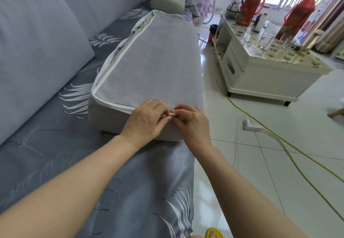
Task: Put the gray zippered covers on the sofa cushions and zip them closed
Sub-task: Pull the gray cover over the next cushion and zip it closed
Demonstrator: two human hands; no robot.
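Both hands are pinching the cover [158, 64] at the near edge of the cushion [109, 115], which is lying along the sofa's [46, 126] front edge. The left hand [147, 121] is bunching the seam, and the right hand [192, 124] is probably gripping the zipper pull [170, 115]. I'd be keeping that seam taut and pulling straight.

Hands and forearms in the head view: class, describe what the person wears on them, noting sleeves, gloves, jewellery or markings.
Nothing is worn. The left hand and right hand are bare, without gloves, and no ring shows on the visible fingers. The left forearm and right forearm are uncovered to the picture's edge: no sleeve, watch, bracelet or marking is in view.
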